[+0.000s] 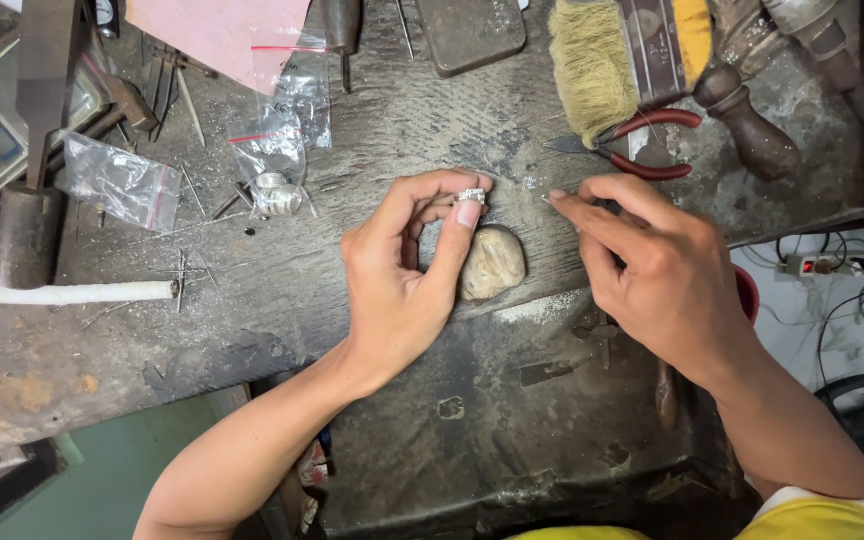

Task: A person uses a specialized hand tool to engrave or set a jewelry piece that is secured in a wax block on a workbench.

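My left hand point(407, 270) pinches a small silver ring point(471, 196) between thumb and forefinger, held just above a worn wooden bench peg point(493, 263) at the front of the workbench point(252, 290). My right hand point(652, 270) sits to the right of the ring, fingers drawn together with the fingertips pointing left toward it, perhaps pinching something tiny that I cannot make out. The two hands are a few centimetres apart.
Red-handled pliers point(642, 145) and a wide brush point(617, 60) lie beyond my right hand. Small plastic bags point(122, 180) and silver pieces point(277, 195) sit left of centre. A white rod point(82, 293), files and a dark block point(472, 30) lie around. A power strip point(822, 265) is on the floor.
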